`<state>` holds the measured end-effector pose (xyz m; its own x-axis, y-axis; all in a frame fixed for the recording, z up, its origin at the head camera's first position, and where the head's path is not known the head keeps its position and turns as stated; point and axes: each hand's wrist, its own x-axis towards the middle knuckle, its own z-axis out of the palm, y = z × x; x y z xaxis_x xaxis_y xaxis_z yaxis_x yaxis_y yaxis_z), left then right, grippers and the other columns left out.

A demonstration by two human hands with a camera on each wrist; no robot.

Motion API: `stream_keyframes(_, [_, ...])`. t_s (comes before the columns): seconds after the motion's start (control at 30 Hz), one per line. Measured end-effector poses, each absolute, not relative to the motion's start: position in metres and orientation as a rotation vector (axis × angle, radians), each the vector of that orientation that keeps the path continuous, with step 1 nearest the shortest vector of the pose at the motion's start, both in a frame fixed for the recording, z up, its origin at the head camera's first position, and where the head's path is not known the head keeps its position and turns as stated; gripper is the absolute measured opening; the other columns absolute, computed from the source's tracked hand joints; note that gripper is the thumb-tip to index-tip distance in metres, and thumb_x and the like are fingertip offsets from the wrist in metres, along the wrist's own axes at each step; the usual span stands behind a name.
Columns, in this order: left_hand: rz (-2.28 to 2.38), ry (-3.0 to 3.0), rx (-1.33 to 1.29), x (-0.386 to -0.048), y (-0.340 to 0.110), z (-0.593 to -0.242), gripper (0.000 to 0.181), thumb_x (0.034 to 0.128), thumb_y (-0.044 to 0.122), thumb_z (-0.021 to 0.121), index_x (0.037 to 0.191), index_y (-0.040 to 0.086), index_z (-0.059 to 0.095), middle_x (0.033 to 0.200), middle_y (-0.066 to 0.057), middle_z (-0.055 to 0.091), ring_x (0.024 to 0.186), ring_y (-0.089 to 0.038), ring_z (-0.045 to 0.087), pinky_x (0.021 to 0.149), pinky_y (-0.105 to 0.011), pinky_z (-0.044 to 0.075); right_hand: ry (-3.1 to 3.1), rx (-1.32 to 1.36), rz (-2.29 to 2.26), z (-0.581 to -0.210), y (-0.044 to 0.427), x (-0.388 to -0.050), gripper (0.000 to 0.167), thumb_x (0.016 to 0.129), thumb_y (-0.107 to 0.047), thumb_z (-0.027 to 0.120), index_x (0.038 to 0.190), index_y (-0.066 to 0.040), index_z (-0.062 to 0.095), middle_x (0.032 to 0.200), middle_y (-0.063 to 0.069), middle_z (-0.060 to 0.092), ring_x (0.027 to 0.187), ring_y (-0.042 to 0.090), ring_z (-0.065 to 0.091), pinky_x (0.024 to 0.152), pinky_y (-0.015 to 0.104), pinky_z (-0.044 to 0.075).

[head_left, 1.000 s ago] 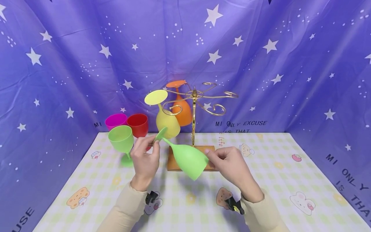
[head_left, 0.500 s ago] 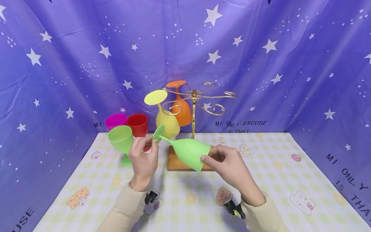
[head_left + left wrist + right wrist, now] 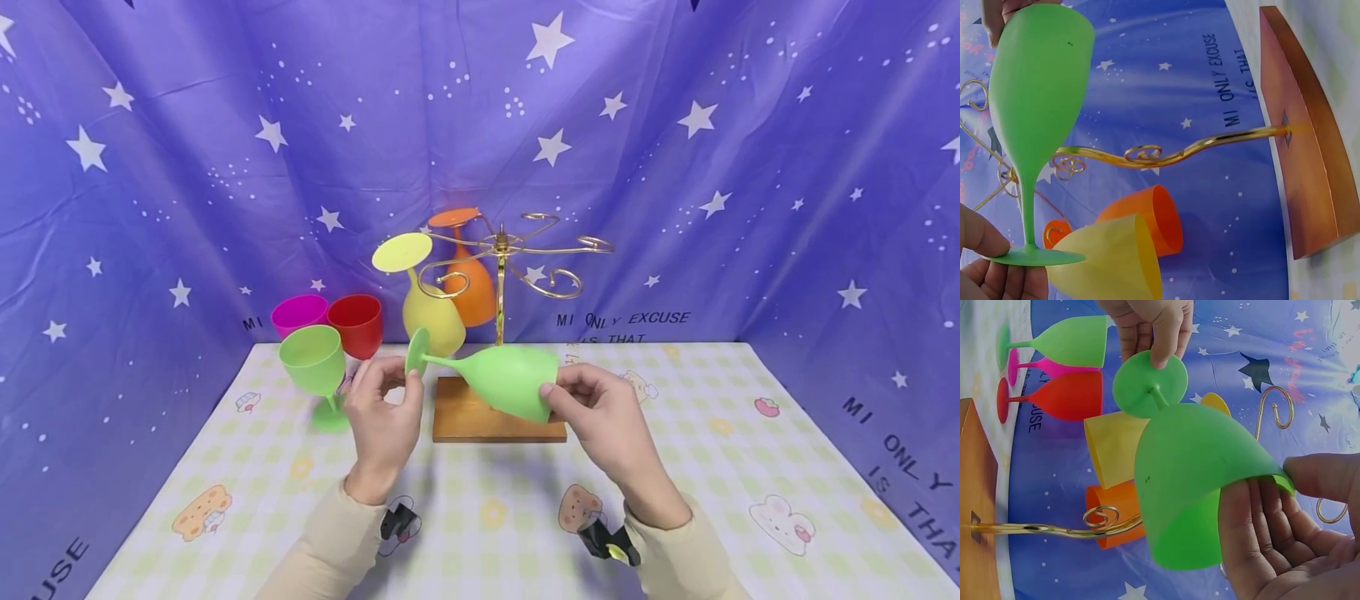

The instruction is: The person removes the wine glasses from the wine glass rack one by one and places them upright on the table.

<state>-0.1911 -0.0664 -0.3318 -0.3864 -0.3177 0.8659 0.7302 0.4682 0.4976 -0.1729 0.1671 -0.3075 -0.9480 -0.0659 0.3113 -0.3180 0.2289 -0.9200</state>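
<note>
A bright green goblet (image 3: 510, 379) lies on its side in the air between the two hands, foot to the left and mouth to the right. My left hand (image 3: 386, 417) pinches the edge of its foot. At the mouth, my right hand (image 3: 603, 417) grips the rim, thumb outside and fingers inside the bowl, as the right wrist view shows. Behind the goblet stands a gold wire rack (image 3: 501, 287) on a wooden base (image 3: 480, 425). A yellow goblet (image 3: 431, 312) and an orange goblet (image 3: 472, 287) hang upside down from its left arms.
Left of the left hand, a second green goblet (image 3: 313, 362) stands upright on the checked tablecloth (image 3: 480, 517). Close behind it are a magenta goblet (image 3: 298, 314) and a red goblet (image 3: 357, 325). A purple star-printed curtain (image 3: 480, 108) surrounds the table.
The held green goblet has turned from slanting mouth-down to nearly level. My right hand has moved its fingers into the mouth. Both hands have shifted slightly to the right.
</note>
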Motion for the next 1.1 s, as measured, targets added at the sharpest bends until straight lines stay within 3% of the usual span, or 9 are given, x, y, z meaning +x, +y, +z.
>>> stream_keyframes(0.27, [-1.173, -1.636, -0.397, -0.188, -0.061, -0.334, 0.020, 0.0654, -0.025, 0.063, 0.079, -0.011, 0.061, 0.069, -0.020, 0.055, 0.062, -0.029, 0.057, 0.057, -0.030, 0.054, -2.160, 0.362, 1.828, -0.307, 0.168, -0.174, 0.011, 0.087, -0.002, 0.066, 0.091, 0.008, 0.065, 0.074, 0.011, 0.064, 0.064, 0.015, 0.061, 0.063, 0.028, 0.055])
stream_keyframes(0.57, [-1.172, -1.640, -0.409, -0.187, -0.056, -0.337, 0.020, 0.0648, -0.023, 0.061, 0.080, -0.010, 0.060, 0.068, -0.018, 0.056, 0.060, -0.027, 0.056, 0.054, -0.034, 0.052, -2.134, 0.263, 1.782, -0.302, 0.169, -0.172, 0.009, 0.088, -0.005, 0.066, 0.089, 0.004, 0.067, 0.069, 0.009, 0.060, 0.063, 0.015, 0.057, 0.062, 0.028, 0.053])
stream_keyframes(0.87, [-1.185, -1.629, -0.448, -0.187, -0.055, -0.337, 0.012, 0.0708, -0.018, 0.061, 0.080, -0.010, 0.061, 0.067, -0.015, 0.057, 0.060, -0.023, 0.056, 0.053, -0.027, 0.051, -2.131, 0.265, 1.717, -0.300, 0.174, -0.172, 0.007, 0.086, -0.004, 0.068, 0.086, 0.003, 0.067, 0.064, 0.004, 0.053, 0.057, 0.012, 0.045, 0.053, 0.024, 0.042])
stream_keyframes(1.1, [-1.194, -1.637, -0.456, -0.188, -0.057, -0.338, 0.011, 0.0727, -0.019, 0.060, 0.078, -0.009, 0.061, 0.067, -0.016, 0.058, 0.058, -0.023, 0.057, 0.055, -0.024, 0.050, -2.169, 0.312, 1.635, -0.300, 0.176, -0.173, 0.006, 0.088, -0.003, 0.065, 0.088, 0.002, 0.069, 0.073, 0.010, 0.064, 0.063, 0.013, 0.058, 0.059, 0.023, 0.049])
